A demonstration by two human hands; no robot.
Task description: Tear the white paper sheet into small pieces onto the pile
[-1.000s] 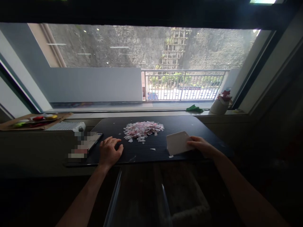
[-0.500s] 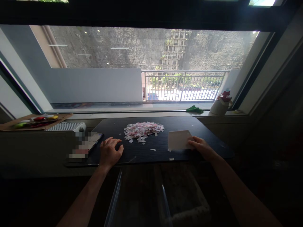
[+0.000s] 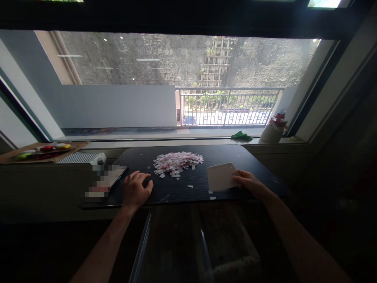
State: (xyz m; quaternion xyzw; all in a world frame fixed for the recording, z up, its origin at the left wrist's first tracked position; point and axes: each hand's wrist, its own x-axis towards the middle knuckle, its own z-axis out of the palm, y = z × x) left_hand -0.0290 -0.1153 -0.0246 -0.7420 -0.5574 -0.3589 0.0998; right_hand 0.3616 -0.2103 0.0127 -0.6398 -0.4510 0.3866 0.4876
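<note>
My right hand grips a flat, pale plastic scraper by its right edge, thumb on top. The scraper has rounded corners and a small hole near one of them, and it is tilted over the front right of the dark table. A heap of torn paper scraps, white and pink, lies at the middle of the tabletop. Loose paper bits are close to the scraper's lower edge. Left of the heap, my left hand rests on the table with its fingers apart, holding nothing.
A phone stands left of my left hand, partly pixelated. Beyond it are a white box-like device and a cardboard sheet with colourful items. A green cloth and a pale pot sit on the sill. Clear plastic edges show below the table.
The scraper has tipped slightly, its left side now lower and nearer the front edge. My left hand and the paper heap look unchanged.
</note>
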